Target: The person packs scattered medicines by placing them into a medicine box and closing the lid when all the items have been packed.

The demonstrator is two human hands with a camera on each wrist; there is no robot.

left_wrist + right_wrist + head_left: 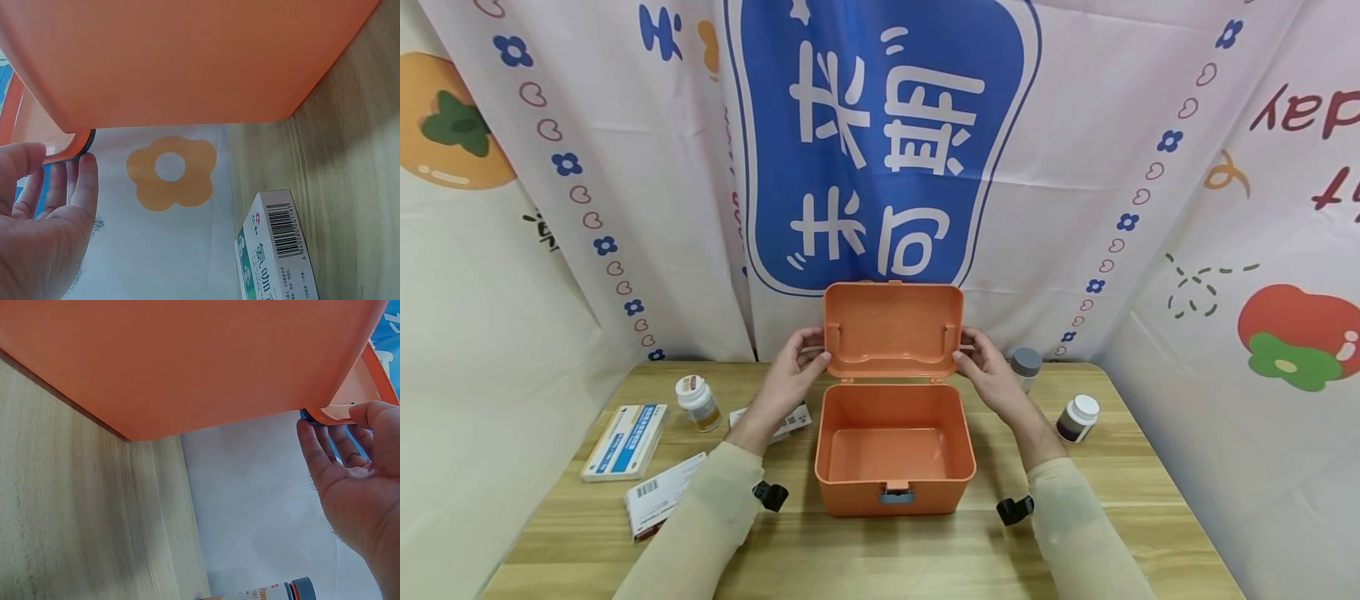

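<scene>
An orange plastic storage box (850, 497) stands on the table with its lid (893, 325) raised upright at the back; no items show inside. My left hand (793, 367) holds the lid's left edge, thumb on the inner side and fingers behind. At the opposite edge, my right hand (990, 372) grips the lid the same way. Both wrist views show the thumb and fingers around the lid's corner, beyond the box's side wall (187, 62). A grey-blue latch (897, 497) sits on the box front.
Left on the wooden table (880, 558) are a white pill bottle (698, 404), a blue-and-white medicine box (625, 442), a white carton (662, 492) and a small carton (278, 247) behind my left forearm. At right stand a grey-capped bottle (1026, 367) and a white-capped bottle (1077, 418).
</scene>
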